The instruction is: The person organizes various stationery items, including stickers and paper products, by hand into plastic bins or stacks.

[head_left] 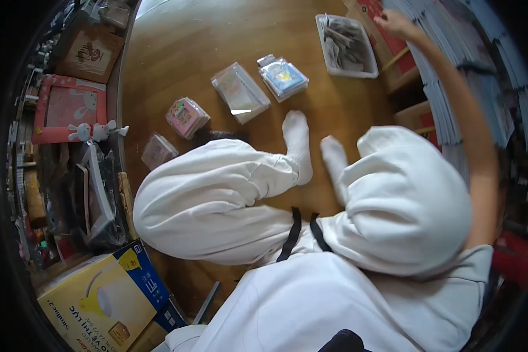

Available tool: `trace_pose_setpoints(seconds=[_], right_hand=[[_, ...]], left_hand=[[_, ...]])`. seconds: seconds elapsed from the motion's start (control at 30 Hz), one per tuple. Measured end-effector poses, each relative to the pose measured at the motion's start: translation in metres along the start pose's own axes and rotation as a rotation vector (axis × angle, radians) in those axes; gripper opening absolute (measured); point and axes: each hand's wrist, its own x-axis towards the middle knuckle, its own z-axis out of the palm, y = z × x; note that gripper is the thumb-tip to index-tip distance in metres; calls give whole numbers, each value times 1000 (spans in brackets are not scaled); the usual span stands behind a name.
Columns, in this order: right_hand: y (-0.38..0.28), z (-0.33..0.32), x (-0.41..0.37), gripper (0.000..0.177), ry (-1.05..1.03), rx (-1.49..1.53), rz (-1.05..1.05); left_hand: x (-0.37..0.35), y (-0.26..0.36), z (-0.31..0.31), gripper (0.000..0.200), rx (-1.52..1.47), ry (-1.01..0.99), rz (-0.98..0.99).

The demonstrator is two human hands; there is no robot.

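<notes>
My right hand (393, 24) is stretched far forward at the upper right, beside a red and brown cardboard box (387, 44). Its fingers look bent together; whatever they may hold is too small to make out. Just left of that hand, a white plastic basket (369, 74) on the floor contains several grey, flat packets (341, 41). My left hand is out of sight. In front of my feet lie stacks of small clear-wrapped packs: a blue one (284, 76), a pale larger one (240, 92), a pink one (186, 117) and a whitish one (159, 152).
Tall stacks of thin booklets or sheets (446, 76) line the right side. Along the left runs a shelf with a pink rabbit photo frame (44, 111) and other wrapped goods. A yellow and blue lamp box (102, 299) stands at lower left on the wooden floor (182, 35).
</notes>
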Motion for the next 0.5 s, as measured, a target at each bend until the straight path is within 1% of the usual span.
trace_pose_setpoints(seconds=[0.07, 0.1, 0.13, 0.17, 0.27, 0.3, 0.4, 0.47, 0.5], right_hand=[[-1, 37, 8, 56, -115, 112, 249], [4, 59, 14, 65, -208, 49, 249], [19, 90, 19, 66, -256, 63, 174], [25, 110, 19, 62, -278, 152, 209], [34, 151, 27, 60, -613, 330, 491], [46, 172, 37, 61, -745, 325, 615], [56, 206, 24, 64, -713, 446, 706], [51, 211, -3, 59, -557, 607, 825], [110, 285, -15, 45, -585, 939, 996]], left_hand=[[4, 12, -2, 25, 25, 32, 5], [4, 19, -2, 26, 41, 51, 3], [5, 24, -1, 26, 49, 70, -6], [0, 29, 0, 26, 62, 91, -24], [-11, 54, -2, 26, 103, 132, -88], [-16, 61, -3, 26, 114, 136, -103], [-39, 85, -6, 27, 144, 117, -141], [-56, 101, -11, 27, 149, 92, -178], [-65, 110, -13, 27, 145, 78, -199]])
